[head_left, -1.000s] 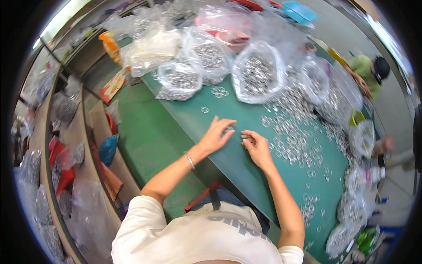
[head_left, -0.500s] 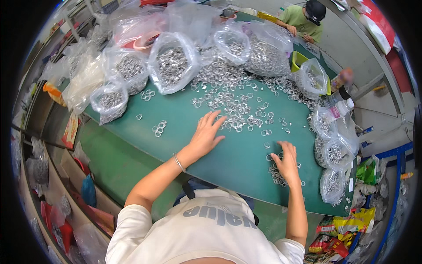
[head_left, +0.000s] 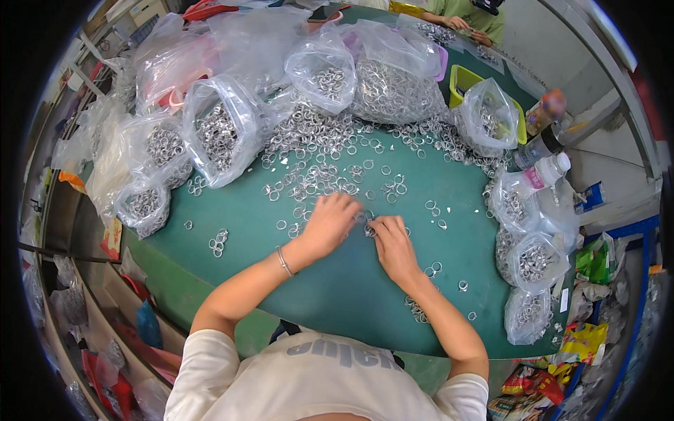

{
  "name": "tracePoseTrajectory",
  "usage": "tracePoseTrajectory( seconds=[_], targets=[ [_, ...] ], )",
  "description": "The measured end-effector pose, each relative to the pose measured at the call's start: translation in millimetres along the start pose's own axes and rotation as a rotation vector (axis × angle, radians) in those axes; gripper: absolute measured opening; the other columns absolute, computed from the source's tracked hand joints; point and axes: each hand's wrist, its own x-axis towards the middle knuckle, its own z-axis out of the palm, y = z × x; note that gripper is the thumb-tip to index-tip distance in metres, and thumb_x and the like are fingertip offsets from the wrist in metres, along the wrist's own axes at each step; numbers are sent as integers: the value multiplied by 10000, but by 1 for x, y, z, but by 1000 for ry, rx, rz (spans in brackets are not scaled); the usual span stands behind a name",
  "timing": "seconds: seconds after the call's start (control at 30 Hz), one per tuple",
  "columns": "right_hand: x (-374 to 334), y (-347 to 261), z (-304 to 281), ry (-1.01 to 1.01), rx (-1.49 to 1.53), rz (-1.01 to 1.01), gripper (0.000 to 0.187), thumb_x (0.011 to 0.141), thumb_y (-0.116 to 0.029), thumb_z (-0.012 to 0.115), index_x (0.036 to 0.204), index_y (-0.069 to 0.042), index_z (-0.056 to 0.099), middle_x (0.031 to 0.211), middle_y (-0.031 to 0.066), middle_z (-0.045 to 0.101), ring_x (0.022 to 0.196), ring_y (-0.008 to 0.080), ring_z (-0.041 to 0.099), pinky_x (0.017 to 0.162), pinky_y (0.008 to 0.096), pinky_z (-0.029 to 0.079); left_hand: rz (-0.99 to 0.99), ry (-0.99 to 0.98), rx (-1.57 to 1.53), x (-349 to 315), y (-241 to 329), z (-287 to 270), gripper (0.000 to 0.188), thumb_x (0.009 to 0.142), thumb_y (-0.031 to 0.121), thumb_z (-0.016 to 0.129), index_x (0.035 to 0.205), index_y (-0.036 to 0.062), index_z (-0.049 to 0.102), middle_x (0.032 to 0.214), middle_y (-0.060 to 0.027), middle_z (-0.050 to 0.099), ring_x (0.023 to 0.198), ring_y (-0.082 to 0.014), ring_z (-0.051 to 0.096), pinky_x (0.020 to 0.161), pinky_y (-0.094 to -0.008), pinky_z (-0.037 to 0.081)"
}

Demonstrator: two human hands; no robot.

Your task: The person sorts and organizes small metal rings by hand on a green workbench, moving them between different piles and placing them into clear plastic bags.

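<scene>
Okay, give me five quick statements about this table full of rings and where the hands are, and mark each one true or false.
1. Metal rings lie scattered on the green table. True.
2. The bracelet is on the right wrist. False: it is on the left wrist.
3. An open plastic bag on the table holds rings. True.
4. The right hand is inside a plastic bag. False: the right hand is at the table, by a few rings.
5. A person in a green top is at the far side. True.
</scene>
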Motion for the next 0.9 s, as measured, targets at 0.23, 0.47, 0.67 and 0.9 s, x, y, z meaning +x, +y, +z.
tracePoseTrajectory(
  seconds=[0.23,0.47,0.67,0.9],
  targets=[
    [5,-19,-63,-286,432,151,257,808,-14,657,1061,1,611,1043,132,596,806,261,616,727,341,503,-280,162,-256,17,-19,-21,264,823,42,625,1084,53,581,1079,-143,523,934,-338,556,792,-414,463],
    [-18,45,-106,2,-51,462,230,778,-64,696,981,9,615,1033,146,588,853,294,592,756,374,489,-94,61,-135,29,9,-19,297,810,54,638,1106,61,618,1132,-124,514,999,-295,516,846,-411,419],
    [-1,73,-74,95,-298,246,305,748,-82,717,1006,16,588,1005,148,575,943,341,532,850,406,443,-30,54,-18,61,24,28,248,806,78,643,1052,53,622,1086,-98,531,999,-260,492,836,-382,363],
    [-8,46,-90,78,1105,604,254,837,-18,635,1074,15,552,937,61,582,847,186,563,707,307,454,-55,9,-137,47,9,8,256,809,36,606,1063,52,579,1015,-79,527,988,-258,492,805,-382,360]
  ],
)
